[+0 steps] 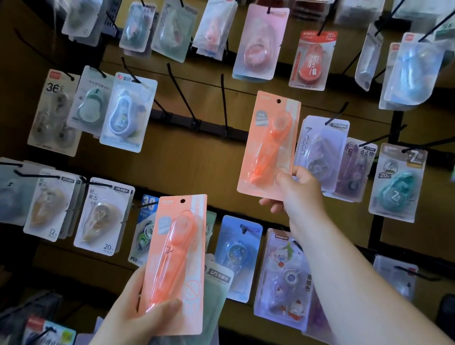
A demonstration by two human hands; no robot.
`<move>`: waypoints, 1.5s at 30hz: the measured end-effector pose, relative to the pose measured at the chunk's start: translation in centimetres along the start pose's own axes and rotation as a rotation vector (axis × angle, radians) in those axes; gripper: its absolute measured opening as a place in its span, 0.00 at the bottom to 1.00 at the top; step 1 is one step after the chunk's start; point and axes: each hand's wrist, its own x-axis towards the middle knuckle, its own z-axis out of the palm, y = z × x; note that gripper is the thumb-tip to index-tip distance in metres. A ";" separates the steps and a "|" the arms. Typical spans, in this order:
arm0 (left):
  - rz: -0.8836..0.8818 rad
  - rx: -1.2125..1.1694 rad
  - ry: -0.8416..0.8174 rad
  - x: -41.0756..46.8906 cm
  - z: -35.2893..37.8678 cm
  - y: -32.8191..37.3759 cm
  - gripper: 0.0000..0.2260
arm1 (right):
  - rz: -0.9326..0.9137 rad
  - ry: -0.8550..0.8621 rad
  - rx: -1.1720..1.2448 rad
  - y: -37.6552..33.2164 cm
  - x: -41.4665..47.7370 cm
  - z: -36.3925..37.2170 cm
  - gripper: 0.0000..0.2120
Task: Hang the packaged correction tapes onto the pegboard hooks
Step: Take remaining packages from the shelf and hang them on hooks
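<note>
Our right hand (294,190) pinches the lower corner of an orange correction-tape pack (268,145), held upright before the pegboard (193,166), its punched hole not on any hook. Bare hooks (224,101) jut from the rail just left of it, and a purple pack (321,151) hangs just to its right. Lower down, our left hand (133,311) grips a second orange pack (176,262) by its bottom, thumb across the front, with a pale green pack (215,292) stacked behind it.

a stationery shop is shown: rows of black hooks (181,92) are fixed to a wooden display wall (193,166) and hung with packaged correction tapes (127,114), seemingly price-marked.
</note>
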 end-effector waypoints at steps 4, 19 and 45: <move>0.014 -0.039 -0.065 -0.4 0.1 0.5 0.23 | -0.007 0.039 0.004 -0.1 0.2 -0.2 0.04; 0.027 -0.077 -0.123 -0.2 0.1 0.3 0.27 | -0.009 0.072 0.063 -2.1 0.0 -0.9 0.12; 0.087 0.083 -0.139 -0.2 0.3 0.8 0.46 | 0.020 0.079 0.038 -1.4 0.0 -1.4 0.05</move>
